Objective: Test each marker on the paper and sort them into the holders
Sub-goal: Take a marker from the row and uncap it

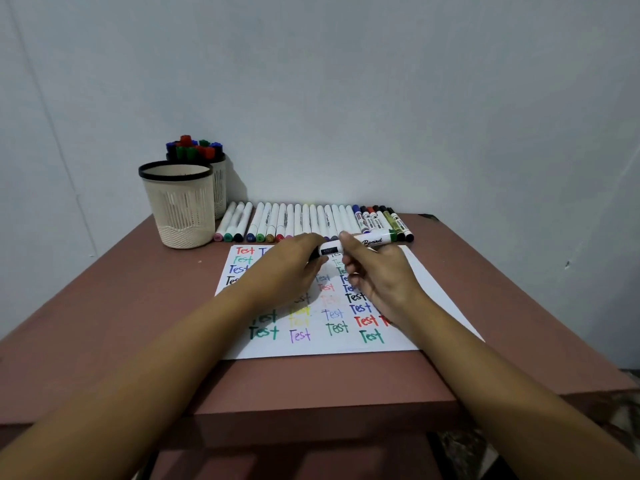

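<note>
While hands (pixel 294 261) (pixel 375 275) (two) hold one marker (pixel 375 241), two holders (pixel 180 206) (pixel 219 188) stand.

The left hand (pixel 294 261) covered the left end of the whiteboard marker (pixel 375 241), so its cap could not be made out, and that hand, the right hand (pixel 377 275) and both forearms hid much of the "Test" writing on the paper (pixel 322 348). The far holder (pixel 219 188) stood mostly hidden behind the near holder (pixel 180 206). The print on the row of markers (pixel 311 220) was too small to read.
</note>
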Demonstrator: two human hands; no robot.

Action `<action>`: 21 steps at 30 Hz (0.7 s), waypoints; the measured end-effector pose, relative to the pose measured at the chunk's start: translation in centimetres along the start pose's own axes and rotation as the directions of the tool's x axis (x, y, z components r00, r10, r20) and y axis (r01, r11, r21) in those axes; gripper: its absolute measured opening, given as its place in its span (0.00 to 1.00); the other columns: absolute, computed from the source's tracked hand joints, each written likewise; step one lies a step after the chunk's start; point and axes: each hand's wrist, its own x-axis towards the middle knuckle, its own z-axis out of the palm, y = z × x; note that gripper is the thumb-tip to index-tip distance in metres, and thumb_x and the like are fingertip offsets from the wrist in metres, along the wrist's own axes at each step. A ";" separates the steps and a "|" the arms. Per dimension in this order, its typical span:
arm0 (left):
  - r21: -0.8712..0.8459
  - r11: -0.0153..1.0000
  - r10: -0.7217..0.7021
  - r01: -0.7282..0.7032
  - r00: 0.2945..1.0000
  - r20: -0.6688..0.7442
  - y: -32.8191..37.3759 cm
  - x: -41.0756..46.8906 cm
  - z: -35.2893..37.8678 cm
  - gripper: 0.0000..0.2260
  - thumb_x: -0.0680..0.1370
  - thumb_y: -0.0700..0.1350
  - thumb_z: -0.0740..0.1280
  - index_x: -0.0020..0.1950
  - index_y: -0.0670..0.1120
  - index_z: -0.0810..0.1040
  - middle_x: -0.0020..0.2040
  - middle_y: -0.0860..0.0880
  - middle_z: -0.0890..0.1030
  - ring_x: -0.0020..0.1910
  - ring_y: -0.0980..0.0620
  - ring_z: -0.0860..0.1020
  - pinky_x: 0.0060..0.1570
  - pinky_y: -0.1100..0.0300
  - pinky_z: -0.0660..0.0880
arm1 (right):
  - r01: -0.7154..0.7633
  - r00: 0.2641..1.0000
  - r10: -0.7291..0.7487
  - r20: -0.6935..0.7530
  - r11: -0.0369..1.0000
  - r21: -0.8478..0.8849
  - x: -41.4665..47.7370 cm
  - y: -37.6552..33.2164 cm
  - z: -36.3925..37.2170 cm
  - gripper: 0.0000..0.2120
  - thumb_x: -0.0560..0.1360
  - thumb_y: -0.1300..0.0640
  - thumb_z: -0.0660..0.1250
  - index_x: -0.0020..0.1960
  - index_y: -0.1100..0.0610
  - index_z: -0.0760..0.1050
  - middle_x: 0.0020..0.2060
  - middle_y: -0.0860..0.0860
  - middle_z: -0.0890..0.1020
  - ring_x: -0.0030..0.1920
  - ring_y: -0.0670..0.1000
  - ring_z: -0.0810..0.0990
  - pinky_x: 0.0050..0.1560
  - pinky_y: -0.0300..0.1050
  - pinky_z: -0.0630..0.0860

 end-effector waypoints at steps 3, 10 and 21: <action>0.013 1.000 -0.015 0.015 0.999 0.036 0.1 -0.2 0.3 0.11 0.80 0.41 0.59 0.61 0.40 0.72 0.50 0.43 0.78 0.45 0.47 0.72 0.39 0.61 0.60 | 0.012 1.000 -0.011 0.007 0.999 -0.053 0.1 0.4 0.0 0.10 0.74 0.56 0.69 0.35 0.57 0.76 0.25 0.49 0.75 0.26 0.46 0.69 0.27 0.39 0.64; 0.063 0.998 -0.007 0.005 1.000 0.021 1.0 -0.3 0.4 0.12 0.80 0.51 0.57 0.55 0.45 0.72 0.36 0.55 0.72 0.35 0.52 0.72 0.32 0.58 0.60 | 0.056 0.998 -0.055 0.044 0.998 -0.024 0.3 0.6 -0.3 0.11 0.77 0.58 0.66 0.36 0.58 0.75 0.24 0.49 0.72 0.25 0.44 0.66 0.28 0.38 0.62; -0.415 0.902 -0.105 0.119 0.993 0.057 1.0 -0.3 0.1 0.09 0.77 0.53 0.65 0.47 0.49 0.80 0.26 0.53 0.74 0.25 0.59 0.66 0.30 0.63 0.63 | 0.092 0.982 -0.102 0.158 0.993 0.071 0.3 0.3 -0.3 0.09 0.77 0.62 0.63 0.38 0.59 0.74 0.23 0.47 0.70 0.25 0.42 0.66 0.25 0.33 0.63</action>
